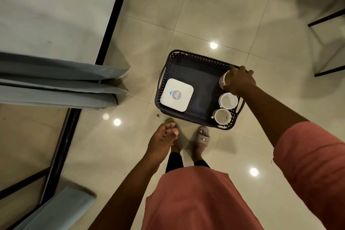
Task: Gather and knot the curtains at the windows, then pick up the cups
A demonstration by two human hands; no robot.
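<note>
While bent over the floor: right hand reaching down into a dark basket, left hand hanging free above the feet.

Right grip: closed around a patterned cup, fingers over its far side, cup tilted with its mouth turned toward the left, held at the basket's far right corner; whether its base touches the basket bottom cannot be told.

Left grip: empty, fingers loosely curled and part open, touching nothing.

Other cups: two white ones standing upright inside the basket along its right wall; middle cup just below the right hand, nearest cup just beside it in the near right corner, handle pointing left.

Basket: dark perforated plastic with side handles, resting on the floor tiles, just ahead of the feet.

White box: square with rounded corners, blue-and-grey logo on top, lying flat in the basket's left half, well apart from the cups.

Curtains: grey-blue folds hanging at the left beside a dark window frame; another grey-blue piece at the lower left.

Clothing: pink sleeve on the right arm, pink tunic below, beige sandals on the feet.

Floor: glossy beige tiles with round light reflections.
</note>
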